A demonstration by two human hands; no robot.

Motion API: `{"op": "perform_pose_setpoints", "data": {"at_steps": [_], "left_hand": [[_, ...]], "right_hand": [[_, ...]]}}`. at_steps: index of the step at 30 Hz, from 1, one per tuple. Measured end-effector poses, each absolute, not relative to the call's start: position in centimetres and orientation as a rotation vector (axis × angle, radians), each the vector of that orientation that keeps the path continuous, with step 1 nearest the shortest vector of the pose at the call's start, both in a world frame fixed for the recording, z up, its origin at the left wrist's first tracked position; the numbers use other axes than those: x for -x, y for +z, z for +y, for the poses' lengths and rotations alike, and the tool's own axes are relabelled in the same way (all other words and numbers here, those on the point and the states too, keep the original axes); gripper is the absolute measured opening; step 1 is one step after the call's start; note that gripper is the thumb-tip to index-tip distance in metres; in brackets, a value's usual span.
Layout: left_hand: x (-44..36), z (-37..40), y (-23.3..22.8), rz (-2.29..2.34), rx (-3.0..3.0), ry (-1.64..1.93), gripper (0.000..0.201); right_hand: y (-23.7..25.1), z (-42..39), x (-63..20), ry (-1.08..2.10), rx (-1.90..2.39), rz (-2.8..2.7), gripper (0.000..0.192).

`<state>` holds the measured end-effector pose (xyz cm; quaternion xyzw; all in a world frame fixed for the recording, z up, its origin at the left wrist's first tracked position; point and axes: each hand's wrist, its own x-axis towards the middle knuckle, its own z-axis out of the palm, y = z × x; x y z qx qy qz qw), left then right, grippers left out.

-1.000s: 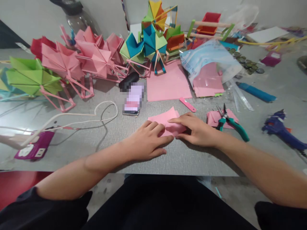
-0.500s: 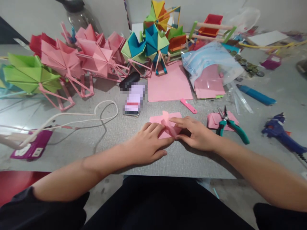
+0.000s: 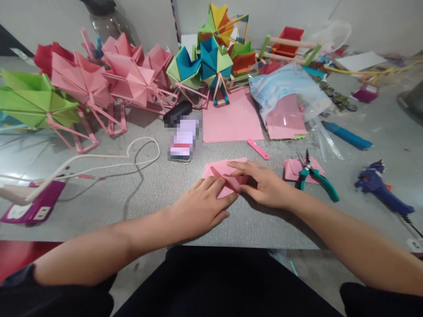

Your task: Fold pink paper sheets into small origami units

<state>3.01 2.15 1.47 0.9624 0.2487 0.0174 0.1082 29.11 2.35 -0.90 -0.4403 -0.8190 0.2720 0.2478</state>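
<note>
Both hands press flat on a pink folded paper [image 3: 222, 172] near the front edge of the grey tabletop [image 3: 158, 193]: the left hand [image 3: 201, 206] holds down its near corner with open fingers, the right hand [image 3: 261, 185] pins its right side. Green-handled pliers [image 3: 313, 175] lie just right, on another pink piece; a phone [image 3: 181, 140] lies behind.

matt pink paper [image 3: 220, 172], glossy plastic bag [image 3: 287, 88], speckled grey tabletop [image 3: 158, 189]

Single head-worn view, facing forward and down, close over the table [image 3: 158, 193]
</note>
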Motion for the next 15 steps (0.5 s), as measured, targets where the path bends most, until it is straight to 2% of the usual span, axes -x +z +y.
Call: {"op": "perform_pose_setpoints", "data": {"at_steps": [5, 10, 15], "left_hand": [[-2.7, 3.0, 1.4, 0.833, -2.591, 0.246, 0.018], [-2.4, 4.4, 0.8, 0.978, -2.477, 0.465, 0.022], [-2.4, 5.1, 0.5, 1.095, -2.611, 0.327, 0.021]], "right_hand": [[-1.0, 2.8, -29.2, 0.776, 1.211, -2.28, 0.062], [-0.7, 3.1, -29.3, 0.842, 1.202, -2.299, 0.06], [-0.9, 3.2, -29.3, 0.812, 1.156, -2.297, 0.053]]}}
